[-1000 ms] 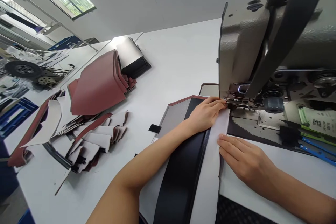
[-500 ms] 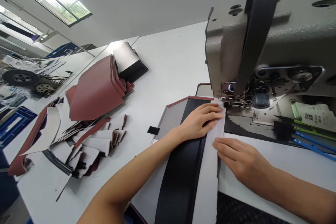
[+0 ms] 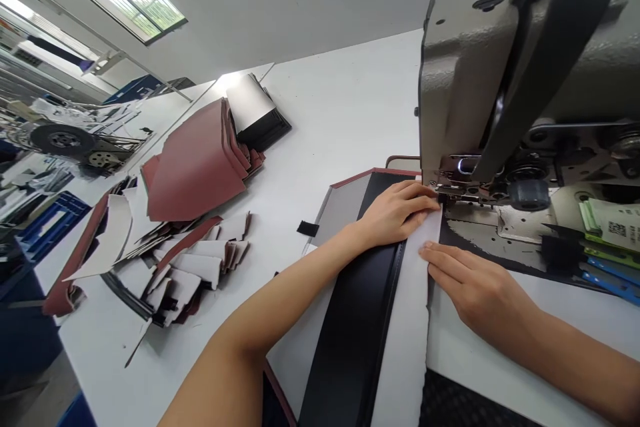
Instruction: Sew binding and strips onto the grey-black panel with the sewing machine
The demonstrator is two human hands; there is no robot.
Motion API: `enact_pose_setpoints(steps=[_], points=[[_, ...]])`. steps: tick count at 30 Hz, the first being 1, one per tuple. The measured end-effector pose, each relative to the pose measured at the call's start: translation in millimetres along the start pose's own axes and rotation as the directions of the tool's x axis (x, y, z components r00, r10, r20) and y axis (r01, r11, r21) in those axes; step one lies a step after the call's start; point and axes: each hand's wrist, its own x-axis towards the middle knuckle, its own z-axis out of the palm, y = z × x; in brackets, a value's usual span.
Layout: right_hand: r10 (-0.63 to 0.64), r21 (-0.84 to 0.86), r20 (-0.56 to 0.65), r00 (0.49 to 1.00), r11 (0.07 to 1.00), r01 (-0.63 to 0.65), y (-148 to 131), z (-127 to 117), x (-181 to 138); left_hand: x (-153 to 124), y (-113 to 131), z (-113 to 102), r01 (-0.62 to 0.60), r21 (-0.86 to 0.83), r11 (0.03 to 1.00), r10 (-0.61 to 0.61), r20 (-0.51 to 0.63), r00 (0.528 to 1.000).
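My left hand [image 3: 397,213] lies flat, fingers stretched out, on a long workpiece [image 3: 400,333] made of a grey-white strip beside a black strip, its fingertips right by the presser foot [image 3: 440,195] of the grey sewing machine [image 3: 500,80]. My right hand [image 3: 470,287] rests flat on the table with its fingers extended, the tips touching the right edge of the grey-white strip. A maroon-edged grey panel [image 3: 343,203] sits under the workpiece.
A stack of maroon pieces [image 3: 197,160] and a grey-and-black stack [image 3: 257,110] lie at the back left. Several cut scraps [image 3: 170,260] are heaped in front of them. A small black scrap [image 3: 307,228] lies on the white table [image 3: 330,107]. Coloured cards [image 3: 607,240] sit right of the needle plate.
Both hands stay flat on the strip; the left fingertips have slid up closer to the presser foot. The camera view shifted slightly.
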Motion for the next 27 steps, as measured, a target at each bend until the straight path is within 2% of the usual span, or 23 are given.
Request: enact_pose_setpoints(steps=[3, 6, 10, 15, 20, 27], points=[[0.013, 0.006, 0.017, 1.000, 1.000, -0.013, 0, 0, -1, 3, -2, -2, 0.010, 0.004, 1.000, -0.010, -0.010, 1.000], [-0.004, 0.072, 0.037, 0.999, 0.997, 0.002, -10, -5, -5, -2, 7, -8, 0.008, 0.002, 1.000, -0.008, 0.004, 1.000], [-0.065, 0.152, 0.030, 0.997, 0.987, 0.060, -29, -12, -14, -28, 31, -17, -0.008, -0.057, 0.998, 0.012, 0.073, 0.997], [-0.037, 0.185, 0.048, 0.998, 0.982, 0.027, -38, -11, -17, -56, 50, -13, 0.032, -0.069, 0.997, -0.026, 0.096, 0.995], [-0.016, 0.180, 0.042, 0.999, 0.984, 0.008, -38, -10, -14, -56, 46, -6, -0.005, 0.001, 1.000, 0.005, 0.111, 0.994], [0.009, 0.107, 0.064, 0.998, 0.994, -0.016, -23, -10, -9, -40, 33, -3, -0.017, 0.056, 0.998, 0.014, 0.069, 0.998]])
